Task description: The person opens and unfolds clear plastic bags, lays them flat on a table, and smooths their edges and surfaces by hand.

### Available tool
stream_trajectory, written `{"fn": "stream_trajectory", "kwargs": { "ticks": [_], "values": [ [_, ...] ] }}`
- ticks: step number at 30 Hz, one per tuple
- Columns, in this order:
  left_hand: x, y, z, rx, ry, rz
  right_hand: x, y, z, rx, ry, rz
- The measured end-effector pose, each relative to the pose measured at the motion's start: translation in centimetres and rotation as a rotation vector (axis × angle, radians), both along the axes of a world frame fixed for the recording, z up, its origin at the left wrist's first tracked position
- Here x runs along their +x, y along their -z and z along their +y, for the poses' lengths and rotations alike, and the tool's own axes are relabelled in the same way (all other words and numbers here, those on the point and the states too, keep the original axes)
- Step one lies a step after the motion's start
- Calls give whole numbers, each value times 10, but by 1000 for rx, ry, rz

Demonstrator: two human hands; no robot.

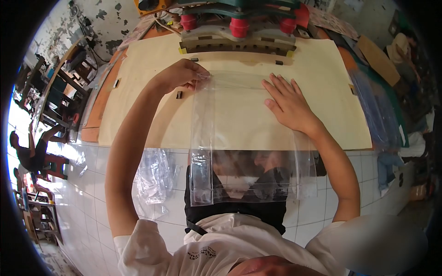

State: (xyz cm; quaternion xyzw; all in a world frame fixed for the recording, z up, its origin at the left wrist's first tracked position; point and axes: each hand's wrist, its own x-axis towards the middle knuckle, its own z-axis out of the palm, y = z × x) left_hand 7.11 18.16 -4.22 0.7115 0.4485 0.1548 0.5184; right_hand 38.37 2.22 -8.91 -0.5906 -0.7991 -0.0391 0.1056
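Note:
A clear plastic sheet (248, 119), folded or layered along its sides, lies on the cream-covered table (152, 115) and hangs over the front edge above my lap. At its far left corner, my left hand (184, 76) pinches the plastic between thumb and fingers. My right hand (287, 101) rests flat on the far right part of the plastic, fingers spread. Just beyond both hands is the long metal bar (237, 45) of a press. Small dark blocks sit on the table, one (179, 94) close to my left wrist.
Above the bar are the press's green frame (258, 4) and red knob-like supports (239, 28). More clear plastic (156, 177) lies low on the left, near the tiled floor. Clear sheets (375, 110) hang at the table's right side. Other people (37, 147) sit further off, left and right.

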Motion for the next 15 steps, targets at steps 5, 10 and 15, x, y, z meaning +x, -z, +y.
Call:
{"fn": "stream_trajectory", "kwargs": {
  "ticks": [5, 10, 15],
  "values": [
    [5, -7, 4, -133, 51, 5, 6, 3, 1, 30, -46, 34],
    [8, -14, 2, -191, 51, 36, 8, 1, 1, 36, -70, 46],
    [10, -1, 6, -154, -16, 4, 9, 3, 2, 23, -69, 44]
  ]
}}
